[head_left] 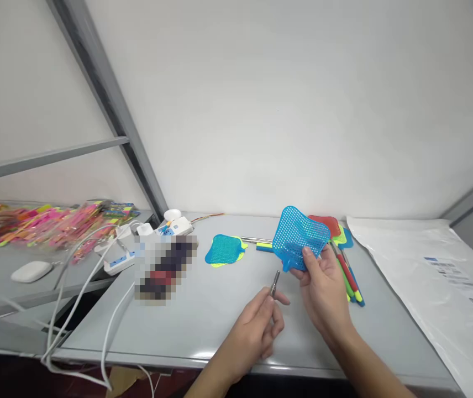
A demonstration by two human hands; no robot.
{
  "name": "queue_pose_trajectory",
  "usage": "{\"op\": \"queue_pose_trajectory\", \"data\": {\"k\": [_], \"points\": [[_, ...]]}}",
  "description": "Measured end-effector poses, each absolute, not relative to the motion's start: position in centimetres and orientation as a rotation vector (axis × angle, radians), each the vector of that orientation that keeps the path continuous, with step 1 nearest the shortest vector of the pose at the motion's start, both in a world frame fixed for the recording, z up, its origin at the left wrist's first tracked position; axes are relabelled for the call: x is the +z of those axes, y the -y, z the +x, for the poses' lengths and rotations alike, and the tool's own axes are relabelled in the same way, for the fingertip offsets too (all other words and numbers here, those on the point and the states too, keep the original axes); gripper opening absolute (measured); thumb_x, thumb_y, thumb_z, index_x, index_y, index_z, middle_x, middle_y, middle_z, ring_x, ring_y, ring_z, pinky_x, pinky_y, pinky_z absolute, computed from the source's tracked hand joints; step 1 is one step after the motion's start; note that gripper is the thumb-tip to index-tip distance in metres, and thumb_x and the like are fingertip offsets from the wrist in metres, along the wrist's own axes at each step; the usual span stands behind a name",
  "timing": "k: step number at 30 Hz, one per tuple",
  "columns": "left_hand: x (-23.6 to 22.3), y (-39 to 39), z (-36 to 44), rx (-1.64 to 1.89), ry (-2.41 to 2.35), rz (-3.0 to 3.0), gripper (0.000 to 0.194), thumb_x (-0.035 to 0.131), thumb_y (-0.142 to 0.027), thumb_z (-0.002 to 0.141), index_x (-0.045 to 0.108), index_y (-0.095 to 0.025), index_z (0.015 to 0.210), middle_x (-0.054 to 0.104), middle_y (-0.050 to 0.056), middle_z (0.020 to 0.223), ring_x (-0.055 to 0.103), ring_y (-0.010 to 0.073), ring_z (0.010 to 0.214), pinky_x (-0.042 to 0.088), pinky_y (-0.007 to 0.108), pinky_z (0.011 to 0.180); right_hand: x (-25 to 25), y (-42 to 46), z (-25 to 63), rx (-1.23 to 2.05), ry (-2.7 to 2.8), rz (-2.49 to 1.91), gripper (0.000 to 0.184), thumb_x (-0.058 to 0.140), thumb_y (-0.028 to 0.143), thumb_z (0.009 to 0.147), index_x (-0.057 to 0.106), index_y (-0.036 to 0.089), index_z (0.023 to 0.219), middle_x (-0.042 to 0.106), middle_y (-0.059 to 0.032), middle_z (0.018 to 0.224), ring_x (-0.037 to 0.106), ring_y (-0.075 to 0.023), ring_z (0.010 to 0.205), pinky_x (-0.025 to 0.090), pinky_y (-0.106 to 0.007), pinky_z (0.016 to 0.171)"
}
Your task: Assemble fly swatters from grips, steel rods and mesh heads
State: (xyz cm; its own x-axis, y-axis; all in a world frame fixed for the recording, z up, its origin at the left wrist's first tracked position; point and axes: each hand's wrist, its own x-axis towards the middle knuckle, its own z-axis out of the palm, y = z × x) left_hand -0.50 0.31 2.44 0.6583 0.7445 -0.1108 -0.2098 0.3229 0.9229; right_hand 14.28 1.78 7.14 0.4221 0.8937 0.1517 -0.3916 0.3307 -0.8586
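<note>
My right hand grips a blue mesh fly-swatter head by its neck, held upright above the grey table. My left hand pinches a short metal rod just below and left of the swatter's neck; rod and neck are close but apart. Behind them lie another blue swatter head over a yellow one, and a pile of red, green and blue swatters with handles.
A large white plastic bag covers the table's right side. At left are a blurred object, a white power strip with cables, a white puck and a heap of colourful packaged items. A diagonal grey frame bar stands behind.
</note>
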Motion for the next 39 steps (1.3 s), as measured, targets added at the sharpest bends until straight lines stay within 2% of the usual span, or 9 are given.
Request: {"op": "queue_pose_trajectory", "data": {"k": [8, 19, 29, 39], "points": [[3.3, 1.6, -0.5, 0.666, -0.592, 1.127, 0.036, 0.032, -0.047, 0.099, 0.051, -0.020, 0.114, 0.044, -0.006, 0.068, 0.022, 0.0023, 0.038, 0.030, 0.017, 0.040, 7.7, 0.4, 13.8, 0.927, 0.670, -0.778, 0.040, 0.061, 0.033, 0.089, 0.049, 0.033, 0.126, 0.065, -0.0015, 0.111, 0.065, -0.0155, 0.093, 0.056, -0.031, 0.075], [4.3, 2.9, -0.7, 0.666, -0.597, 1.174, 0.037, 0.033, -0.048, 0.098, 0.051, -0.019, 0.111, 0.043, -0.006, 0.066, 0.024, 0.0031, 0.039, 0.028, 0.016, 0.040, 9.1, 1.8, 13.8, 0.936, 0.738, -0.789, 0.039, 0.061, 0.034, 0.088, 0.048, 0.033, 0.125, 0.065, -0.0021, 0.113, 0.066, -0.0169, 0.096, 0.058, -0.030, 0.072], [4.7, 2.6, -1.0, 0.563, -0.448, 1.010, 0.040, 0.028, -0.048, 0.099, 0.054, -0.018, 0.106, 0.040, -0.008, 0.058, 0.020, 0.0020, 0.033, 0.035, 0.017, 0.039, 9.1, 1.7, 13.8, 0.935, 0.738, -0.800, 0.032, 0.062, 0.033, 0.088, 0.051, 0.033, 0.118, 0.066, 0.0013, 0.104, 0.066, -0.0143, 0.090, 0.058, -0.027, 0.069], [4.1, 2.8, -0.8, 0.556, -0.385, 0.905, 0.041, 0.026, -0.047, 0.100, 0.054, -0.018, 0.104, 0.039, -0.008, 0.055, 0.018, 0.0018, 0.031, 0.034, 0.017, 0.037, 8.6, 1.5, 13.5, 0.923, 0.707, -0.814, 0.036, 0.063, 0.033, 0.086, 0.051, 0.031, 0.120, 0.067, 0.0000, 0.103, 0.067, -0.0146, 0.084, 0.058, -0.026, 0.065]]}}
